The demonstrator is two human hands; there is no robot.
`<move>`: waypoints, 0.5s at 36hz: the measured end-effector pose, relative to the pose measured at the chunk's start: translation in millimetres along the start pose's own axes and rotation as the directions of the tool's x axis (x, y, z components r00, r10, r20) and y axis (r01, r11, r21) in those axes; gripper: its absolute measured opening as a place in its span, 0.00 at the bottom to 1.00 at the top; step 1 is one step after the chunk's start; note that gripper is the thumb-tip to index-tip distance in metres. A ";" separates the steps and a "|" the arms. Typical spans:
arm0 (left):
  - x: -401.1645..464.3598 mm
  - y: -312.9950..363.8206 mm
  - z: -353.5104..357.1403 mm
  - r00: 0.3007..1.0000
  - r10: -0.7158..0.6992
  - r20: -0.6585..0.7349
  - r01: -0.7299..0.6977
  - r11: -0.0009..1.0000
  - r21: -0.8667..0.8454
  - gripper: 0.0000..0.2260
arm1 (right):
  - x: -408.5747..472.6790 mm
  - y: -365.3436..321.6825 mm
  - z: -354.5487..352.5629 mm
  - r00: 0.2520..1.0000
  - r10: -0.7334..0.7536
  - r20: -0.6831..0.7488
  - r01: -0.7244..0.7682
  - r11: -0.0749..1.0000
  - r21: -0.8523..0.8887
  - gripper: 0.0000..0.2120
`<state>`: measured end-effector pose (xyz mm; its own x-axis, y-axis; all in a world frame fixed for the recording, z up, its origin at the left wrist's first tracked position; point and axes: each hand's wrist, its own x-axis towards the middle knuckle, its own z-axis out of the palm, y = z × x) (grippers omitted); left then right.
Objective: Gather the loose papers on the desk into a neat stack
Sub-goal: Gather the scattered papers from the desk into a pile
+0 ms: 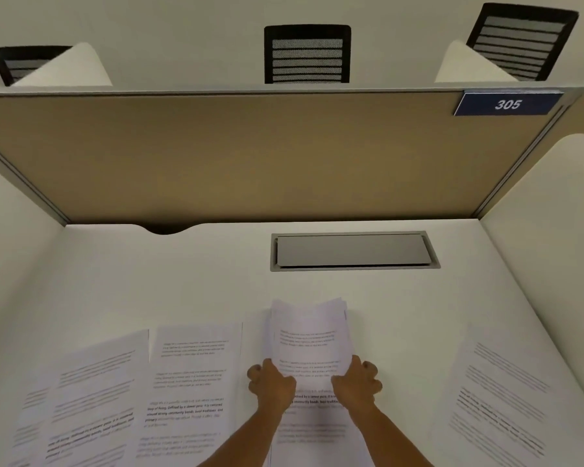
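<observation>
1. A small sheaf of white printed paper sheets (309,335) is held up at lower centre of the frame, gripped from both sides; its top edges are fanned and slightly uneven, and its lower part is tipped toward the camera.
2. The left hand (272,382) is seen clamped on the sheaf's left edge, fingers curled under and thumb laid on the printed face; the right hand (358,382) is closed the same way on the right edge.
3. Beneath the held sheaf, another printed sheet (309,433) is seen lying flat on the white desk surface (189,281), between the two forearms.
4. At lower left, two more loose printed sheets are spread flat: one angled sheet (91,399) nearest the left edge, and one straighter sheet (189,382) just beside it, their edges overlapping; further sheets are partly glimpsed under the angled one.
5. At lower right, a single printed sheet (506,399) is left lying skewed, well apart from the hands.
6. Upper right, a blue plate reading 305 (508,104) is fixed on the tan partition panel (250,156); a grey cable hatch (353,251) is set into the desk above the sheaf.
</observation>
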<state>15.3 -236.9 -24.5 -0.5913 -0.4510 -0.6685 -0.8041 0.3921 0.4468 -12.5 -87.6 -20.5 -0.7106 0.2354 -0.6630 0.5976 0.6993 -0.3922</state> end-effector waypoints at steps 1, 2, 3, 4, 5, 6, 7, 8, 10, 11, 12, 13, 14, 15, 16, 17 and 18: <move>0.2 -0.5 -0.8 1.000 0.003 0.011 -0.003 1.000 0.004 0.27 | 0.8 0.0 0.8 1.000 0.000 0.002 0.000 1.000 0.006 0.26; 0.8 -1.1 -1.6 1.000 0.000 0.017 0.000 1.000 0.002 0.27 | 2.0 0.9 1.5 1.000 0.001 0.011 -0.001 1.000 0.027 0.26; 1.6 -1.7 -2.7 1.000 -0.003 0.022 0.003 1.000 -0.005 0.27 | 3.2 1.9 2.0 1.000 0.000 0.025 -0.001 0.998 0.055 0.26; 2.8 -2.4 -3.6 1.000 -0.004 0.028 0.005 1.000 -0.017 0.27 | 4.6 3.9 2.5 0.999 -0.011 0.036 0.008 0.995 0.097 0.25; 3.9 -3.2 -4.3 0.999 -0.004 0.038 0.006 0.999 -0.036 0.27 | 6.2 6.2 2.7 0.999 -0.027 0.046 0.020 0.988 0.153 0.24; 4.8 -4.3 -4.7 0.999 -0.002 0.049 0.005 0.998 -0.059 0.26 | 7.2 8.4 2.3 0.998 -0.041 0.054 0.029 0.977 0.212 0.24; 5.4 -5.0 -5.3 0.998 0.004 0.061 0.001 0.996 -0.084 0.26 | 7.5 10.5 2.0 0.997 -0.051 0.057 0.034 0.963 0.268 0.24; 5.7 -6.1 -5.8 0.997 0.017 0.072 -0.009 0.994 -0.109 0.26 | 7.7 12.3 1.9 0.997 -0.057 0.057 0.036 0.948 0.317 0.25; 4.7 -8.0 -7.7 0.994 0.057 0.095 -0.042 0.988 -0.146 0.26 | 4.6 14.8 1.9 0.996 -0.055 0.069 0.022 0.913 0.407 0.26; 4.1 -8.7 -8.7 0.992 0.073 0.108 -0.056 0.988 -0.146 0.26 | 3.3 15.5 2.4 0.996 -0.047 0.078 0.008 0.897 0.442 0.27; 3.4 -9.1 -9.9 0.990 0.085 0.116 -0.068 0.988 -0.142 0.26 | 2.7 16.3 3.3 0.996 -0.035 0.086 -0.009 0.883 0.469 0.29; 2.2 -9.7 -11.6 0.989 0.096 0.117 -0.078 0.987 -0.142 0.25 | 1.2 16.4 3.9 0.996 -0.015 0.092 -0.033 0.871 0.490 0.31; 1.1 -10.6 -13.2 0.987 0.106 0.118 -0.086 0.983 -0.159 0.25 | -0.8 16.6 4.1 0.995 0.014 0.096 -0.060 0.865 0.498 0.33; -0.6 -11.4 -15.3 0.986 0.112 0.126 -0.086 0.977 -0.196 0.24 | -2.5 16.9 4.7 0.994 0.036 0.099 -0.080 0.868 0.491 0.32; -2.2 -12.6 -17.4 0.983 0.119 0.141 -0.082 0.966 -0.245 0.25 | -3.5 17.5 5.4 0.994 0.033 0.102 -0.078 0.873 0.481 0.27; -3.6 -14.0 -19.5 0.979 0.127 0.157 -0.077 0.954 -0.289 0.27 | -5.1 18.2 5.4 0.994 0.015 0.106 -0.063 0.879 0.472 0.20; -4.4 -15.9 -21.3 0.976 0.137 0.169 -0.077 0.945 -0.318 0.30 | -7.3 19.5 5.4 0.994 -0.009 0.108 -0.043 0.884 0.466 0.13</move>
<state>29.4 -258.2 -16.0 -0.6769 -0.2506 -0.6920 -0.7334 0.1506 0.6629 6.3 -79.2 -26.7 -0.6716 0.1553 -0.7244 0.7316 0.2933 -0.6154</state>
